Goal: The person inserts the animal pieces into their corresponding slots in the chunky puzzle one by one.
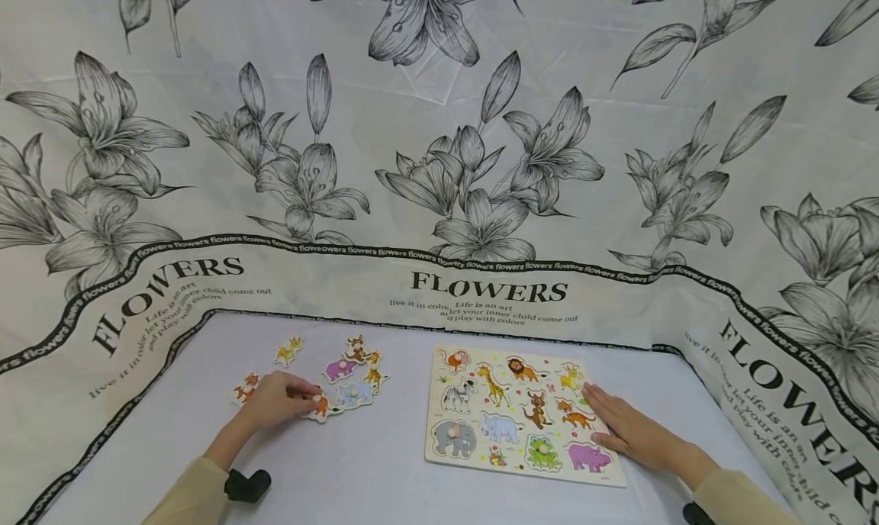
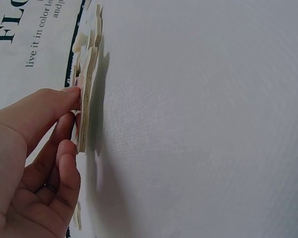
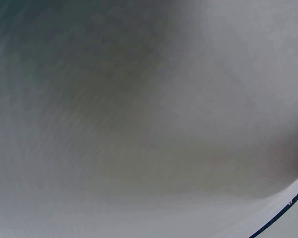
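My left hand (image 1: 278,400) pinches an orange animal puzzle piece (image 1: 320,409), partly hidden by the fingers. The left wrist view shows this wooden piece (image 2: 87,104) edge-on, its shadow on the white cloth. Close around it lie a pale blue rhino piece (image 1: 353,394), a purple hippo piece (image 1: 339,369), a kangaroo piece (image 1: 356,348) and a giraffe piece (image 1: 374,372). My right hand (image 1: 632,429) rests with fairly straight fingers on the right edge of the animal puzzle board (image 1: 474,464). The right wrist view shows mostly blurred cloth.
On the board, an elephant piece (image 1: 453,439) and a frog piece (image 1: 543,452) with knobs sit in their slots. A yellow animal piece (image 1: 289,350) and an orange tiger-like piece (image 1: 246,388) lie at the left. Flower-printed cloth (image 1: 494,204) rises behind.
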Tool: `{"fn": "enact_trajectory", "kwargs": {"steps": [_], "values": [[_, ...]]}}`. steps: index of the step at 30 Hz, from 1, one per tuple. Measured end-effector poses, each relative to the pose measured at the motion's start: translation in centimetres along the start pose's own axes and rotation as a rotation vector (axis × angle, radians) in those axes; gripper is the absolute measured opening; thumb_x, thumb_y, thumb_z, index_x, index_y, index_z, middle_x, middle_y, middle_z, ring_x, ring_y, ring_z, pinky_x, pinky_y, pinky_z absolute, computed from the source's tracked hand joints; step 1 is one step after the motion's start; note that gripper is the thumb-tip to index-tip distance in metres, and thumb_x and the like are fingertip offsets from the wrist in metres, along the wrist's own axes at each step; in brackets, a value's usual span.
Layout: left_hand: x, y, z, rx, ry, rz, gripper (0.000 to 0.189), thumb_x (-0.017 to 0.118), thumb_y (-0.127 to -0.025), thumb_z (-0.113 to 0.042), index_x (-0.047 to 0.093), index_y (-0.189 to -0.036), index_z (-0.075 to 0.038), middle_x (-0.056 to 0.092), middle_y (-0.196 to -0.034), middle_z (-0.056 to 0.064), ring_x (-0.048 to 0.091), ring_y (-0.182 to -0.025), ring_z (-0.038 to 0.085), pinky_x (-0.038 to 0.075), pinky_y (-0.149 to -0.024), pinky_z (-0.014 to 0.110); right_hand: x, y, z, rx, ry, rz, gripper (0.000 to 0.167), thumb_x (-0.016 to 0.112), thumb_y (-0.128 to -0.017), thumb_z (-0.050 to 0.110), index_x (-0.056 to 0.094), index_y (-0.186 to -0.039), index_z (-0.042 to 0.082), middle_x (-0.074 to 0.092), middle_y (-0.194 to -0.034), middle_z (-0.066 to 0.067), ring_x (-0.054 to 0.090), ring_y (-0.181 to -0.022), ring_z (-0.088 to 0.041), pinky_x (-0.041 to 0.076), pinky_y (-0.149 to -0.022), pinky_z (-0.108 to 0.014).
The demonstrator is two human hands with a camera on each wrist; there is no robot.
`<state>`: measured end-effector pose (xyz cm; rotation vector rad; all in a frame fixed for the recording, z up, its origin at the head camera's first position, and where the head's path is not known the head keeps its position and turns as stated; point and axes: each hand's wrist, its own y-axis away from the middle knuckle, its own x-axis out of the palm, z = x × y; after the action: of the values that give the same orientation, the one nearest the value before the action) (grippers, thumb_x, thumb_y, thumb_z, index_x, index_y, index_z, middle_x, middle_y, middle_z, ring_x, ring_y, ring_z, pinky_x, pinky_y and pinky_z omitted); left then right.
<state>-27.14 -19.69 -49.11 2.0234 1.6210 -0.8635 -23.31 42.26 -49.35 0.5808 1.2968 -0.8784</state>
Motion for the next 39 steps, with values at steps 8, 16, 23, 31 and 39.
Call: {"fn": "enact_trajectory", "kwargs": {"steps": [8, 16, 23, 31, 39], "values": [[0.5, 0.2, -1.0, -0.001, -0.03, -0.035, 0.015, 0.076, -0.079, -0.013, 0.077, -0.094, -0.009, 0.069, -0.079, -0.003, 0.051, -0.064, 0.008, 0.043, -0.054, 0.021, 0.1, 0.1, 0.1, 0.017, -0.003, 0.01, 0.07, 0.052, -0.097, 0.04, 0.029, -0.147, -0.004, 0.032, -0.149, -0.03, -0.013, -0.132, 0.023, -0.009, -0.102, 0.003], [0.9, -0.1, -3.1, -0.008, -0.016, -0.092, 0.013, 0.076, -0.079, -0.014, 0.076, -0.091, -0.009, 0.068, -0.075, -0.002, 0.053, -0.064, 0.009, 0.043, -0.055, 0.02, 0.2, 0.1, -0.1, 0.004, 0.005, -0.003, 0.071, 0.052, -0.097, 0.038, 0.029, -0.147, -0.006, 0.032, -0.149, -0.031, -0.013, -0.134, 0.022, -0.008, -0.102, 0.002], [1.6, -0.8, -4.3, -0.011, 0.045, -0.111, 0.014, 0.077, -0.078, -0.012, 0.076, -0.091, -0.007, 0.069, -0.076, 0.0, 0.054, -0.065, 0.01, 0.044, -0.055, 0.02, 0.3, 0.1, -0.3, -0.005, 0.01, -0.004, 0.071, 0.052, -0.097, 0.038, 0.027, -0.147, -0.005, 0.031, -0.149, -0.031, -0.013, -0.135, 0.021, -0.009, -0.103, 0.002], [3.2, -1.9, -5.9, -0.01, 0.067, -0.122, 0.011, 0.078, -0.078, -0.012, 0.076, -0.088, -0.009, 0.069, -0.076, -0.001, 0.052, -0.065, 0.01, 0.042, -0.055, 0.02, 0.2, 0.0, -0.2, -0.007, 0.007, -0.006, 0.071, 0.052, -0.097, 0.037, 0.027, -0.147, -0.006, 0.031, -0.148, -0.032, -0.013, -0.134, 0.021, -0.009, -0.103, 0.002], [5.0, -3.1, -7.9, 0.029, 0.113, -0.097, 0.01, 0.078, -0.077, -0.012, 0.077, -0.087, -0.011, 0.07, -0.078, -0.001, 0.054, -0.066, 0.009, 0.045, -0.057, 0.02, 0.4, 0.0, -0.4, 0.015, -0.005, 0.007, 0.072, 0.052, -0.097, 0.039, 0.025, -0.148, -0.004, 0.029, -0.15, -0.031, -0.013, -0.134, 0.021, -0.009, -0.103, 0.002]]}}
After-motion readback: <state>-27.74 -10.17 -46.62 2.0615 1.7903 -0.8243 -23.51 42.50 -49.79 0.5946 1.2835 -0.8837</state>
